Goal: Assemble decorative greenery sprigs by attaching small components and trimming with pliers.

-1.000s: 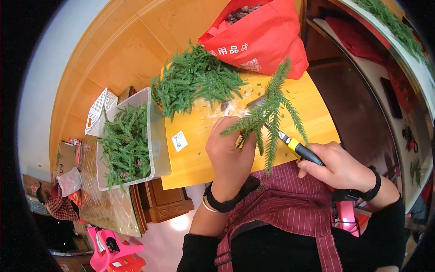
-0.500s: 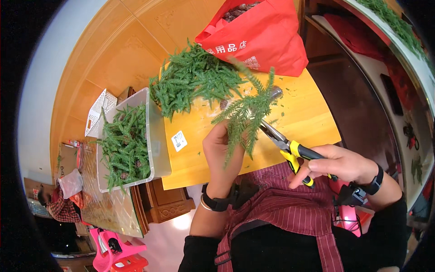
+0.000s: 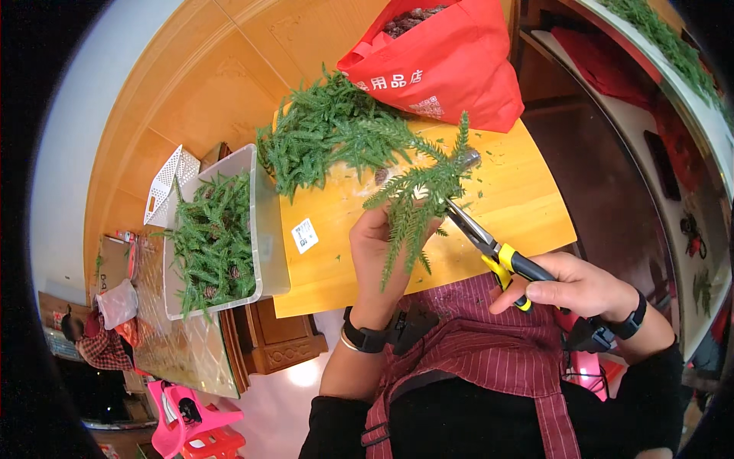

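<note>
Over the counter, your left hand grips the sprig; your right hand closes round the pliers, nose at the greenery. Best brace the sprig, nose clear of your left hand.

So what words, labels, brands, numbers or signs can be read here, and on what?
Red bag: white characters and a square code; I won't repeat the wording.
White label on the yellow tabletop: print too small to read.
Brown box at left: dark marks, too small to read.
</note>
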